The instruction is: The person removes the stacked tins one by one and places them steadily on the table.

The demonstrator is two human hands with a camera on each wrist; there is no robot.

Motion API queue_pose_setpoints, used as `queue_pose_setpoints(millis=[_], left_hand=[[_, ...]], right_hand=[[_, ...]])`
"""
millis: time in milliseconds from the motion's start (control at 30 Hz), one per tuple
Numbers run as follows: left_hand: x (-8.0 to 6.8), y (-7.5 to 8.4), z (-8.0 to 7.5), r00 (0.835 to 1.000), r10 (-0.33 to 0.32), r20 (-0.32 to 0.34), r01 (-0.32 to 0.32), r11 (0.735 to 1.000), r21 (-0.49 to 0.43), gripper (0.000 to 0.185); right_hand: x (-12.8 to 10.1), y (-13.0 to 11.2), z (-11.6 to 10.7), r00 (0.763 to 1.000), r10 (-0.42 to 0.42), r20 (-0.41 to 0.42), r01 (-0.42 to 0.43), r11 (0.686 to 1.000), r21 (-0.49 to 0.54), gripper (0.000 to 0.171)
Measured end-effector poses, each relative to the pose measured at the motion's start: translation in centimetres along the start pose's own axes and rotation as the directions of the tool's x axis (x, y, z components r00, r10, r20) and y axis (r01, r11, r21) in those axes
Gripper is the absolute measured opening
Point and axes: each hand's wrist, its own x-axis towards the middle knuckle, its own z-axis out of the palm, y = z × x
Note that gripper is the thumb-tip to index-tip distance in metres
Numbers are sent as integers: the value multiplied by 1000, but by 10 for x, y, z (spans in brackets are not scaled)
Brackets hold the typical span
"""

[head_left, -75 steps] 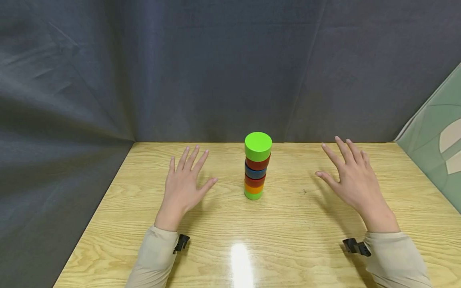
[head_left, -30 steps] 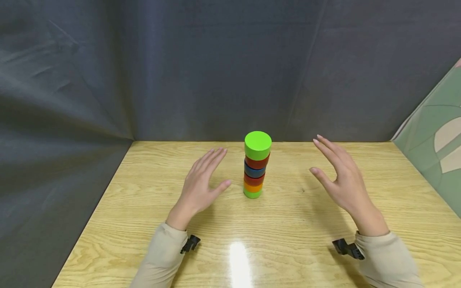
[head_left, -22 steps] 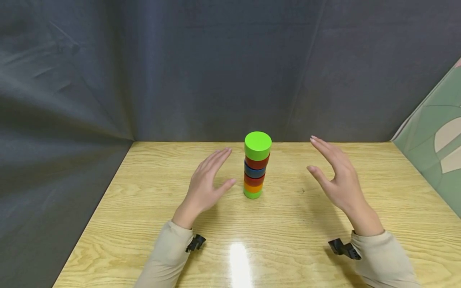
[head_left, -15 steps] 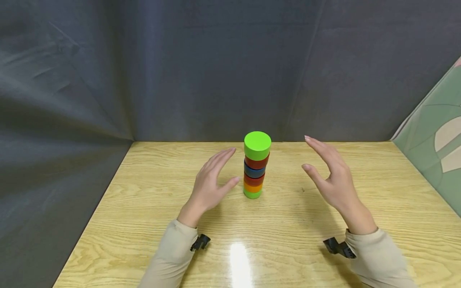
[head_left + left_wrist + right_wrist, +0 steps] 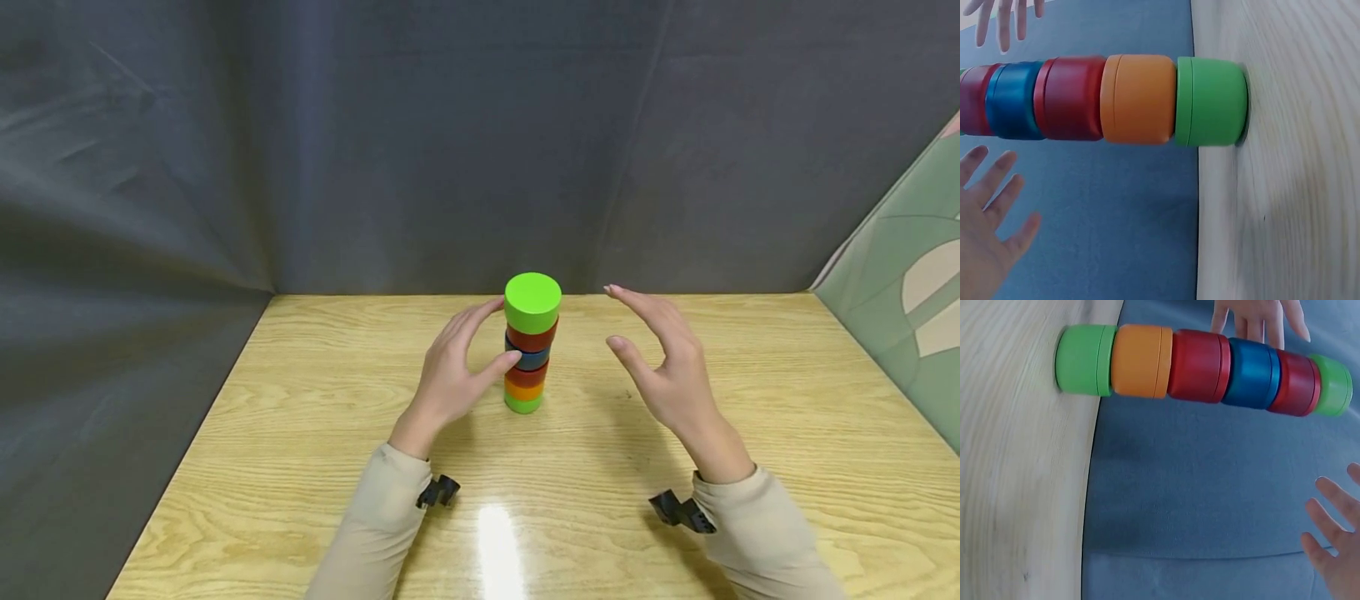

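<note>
A tower of several small round canisters stands upright on the table in the head view. From bottom to top come a green canister [image 5: 1217, 102], an orange canister [image 5: 1142, 99], a red canister [image 5: 1199, 365], a blue canister [image 5: 535, 361], another red canister [image 5: 1295, 383] and a green top canister [image 5: 532, 293]. My left hand [image 5: 450, 371] is at the tower's left side, thumb in front of the blue canister and fingertips by the upper part; I cannot tell whether it touches. To the right, my right hand [image 5: 675, 375] hovers apart from the tower, thumb and fingers spread, holding nothing.
The wooden table [image 5: 300, 500] carries the tower near its back edge. A dark grey cloth [image 5: 450, 150] hangs behind and at the left, and a green patterned panel [image 5: 885, 275] stands at the right. Black wrist devices [image 5: 438, 492] are on both sleeves.
Both hands have moved inward from either side and turned from palm-down toward palms facing each other. The left hand has come up beside the tower. The tower has not visibly moved.
</note>
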Motion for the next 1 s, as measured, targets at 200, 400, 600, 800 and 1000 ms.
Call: queue_pose_setpoints(millis=[200,400,600,800,1000], left_hand=[[2,1,6,999,-38,8,39,998,-52,74],[5,2,13,999,-36,-2,35,994,-102,69],[6,3,17,1000,-27,-15,25,992,-127,65],[4,4,18,999,-35,-14,32,986,-163,64],[4,4,21,1000,-21,-12,19,983,-184,63]], right_hand=[[1,-5,7,1000,0,5,0,1000,28,61],[1,-9,11,1000,27,7,-28,999,47,52],[4,-13,20,999,48,5,-48,996,69,50],[5,-16,28,998,66,23,-68,994,83,45],[6,-19,34,994,105,34,-108,991,77,46]])
